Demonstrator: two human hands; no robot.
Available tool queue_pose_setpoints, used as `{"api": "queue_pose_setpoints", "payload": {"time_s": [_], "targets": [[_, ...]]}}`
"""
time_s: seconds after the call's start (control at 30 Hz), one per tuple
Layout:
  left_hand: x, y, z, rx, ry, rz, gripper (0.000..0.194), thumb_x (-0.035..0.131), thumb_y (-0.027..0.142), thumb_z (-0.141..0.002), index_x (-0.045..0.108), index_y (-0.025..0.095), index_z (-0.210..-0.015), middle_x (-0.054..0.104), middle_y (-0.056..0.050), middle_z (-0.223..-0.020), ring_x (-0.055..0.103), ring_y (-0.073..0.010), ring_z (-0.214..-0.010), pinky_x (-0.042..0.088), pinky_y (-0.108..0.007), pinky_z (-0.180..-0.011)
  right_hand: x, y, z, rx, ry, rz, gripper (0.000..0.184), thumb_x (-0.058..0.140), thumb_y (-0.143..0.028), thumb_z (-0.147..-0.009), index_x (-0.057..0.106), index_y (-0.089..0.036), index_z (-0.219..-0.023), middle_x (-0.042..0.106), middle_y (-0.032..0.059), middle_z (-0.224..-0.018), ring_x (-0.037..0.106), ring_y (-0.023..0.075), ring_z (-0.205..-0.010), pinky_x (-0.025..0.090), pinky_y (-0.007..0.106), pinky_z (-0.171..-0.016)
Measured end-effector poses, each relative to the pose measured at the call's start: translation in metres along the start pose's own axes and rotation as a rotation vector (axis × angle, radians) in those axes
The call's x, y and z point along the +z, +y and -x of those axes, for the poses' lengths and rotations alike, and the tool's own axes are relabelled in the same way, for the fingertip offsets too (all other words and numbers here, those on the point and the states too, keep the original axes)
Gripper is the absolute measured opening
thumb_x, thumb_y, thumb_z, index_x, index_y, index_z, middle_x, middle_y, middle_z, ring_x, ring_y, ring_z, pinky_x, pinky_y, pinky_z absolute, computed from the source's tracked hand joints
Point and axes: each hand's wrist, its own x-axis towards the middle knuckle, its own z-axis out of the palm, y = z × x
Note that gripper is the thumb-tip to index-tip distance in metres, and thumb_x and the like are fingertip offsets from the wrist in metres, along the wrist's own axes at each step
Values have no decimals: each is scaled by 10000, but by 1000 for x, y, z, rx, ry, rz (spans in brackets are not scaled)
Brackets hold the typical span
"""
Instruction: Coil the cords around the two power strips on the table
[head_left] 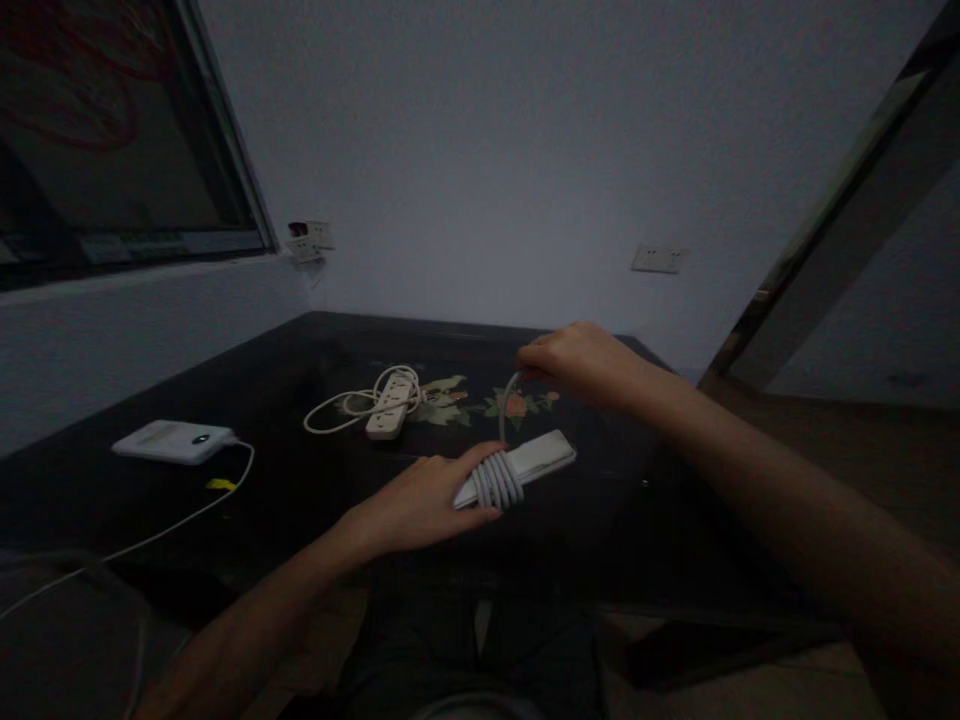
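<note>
A white power strip [536,458] lies just above the dark table [300,480], with its white cord [496,480] wound round one end in several loops. My left hand [420,503] is closed on that wrapped end. My right hand [577,362] hovers above the strip and pinches the free end of the cord, which runs down to the coils.
A second power strip [390,402] with a loose cord lies further back by a flower pattern [487,400] on the tabletop. A white box [174,441] with a cable sits at the left. Wall sockets [657,259] are behind, a window at the upper left.
</note>
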Motion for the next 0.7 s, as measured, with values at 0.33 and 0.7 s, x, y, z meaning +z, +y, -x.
{"api": "queue_pose_setpoints", "payload": {"time_s": [0.33,0.7], "targets": [[8,-16,-13,-155,145,13,811,529,556,-800,210,198,-1454,682,-157,-1036,675,-328,-862,481,-387,-721,-2,-40,14,18,89,-164,69,552,-158,-870,622,-157,-874,687,40,-773,569,122,-618,260,247,-536],[14,-35,-20,-1,345,394,750,604,462,-799,281,207,-1425,564,-139,-1288,597,-285,-1075,453,-408,-910,10,-69,42,38,109,-440,123,519,-193,-891,632,-146,-906,681,71,-785,595,158,-676,341,247,-584]]}}
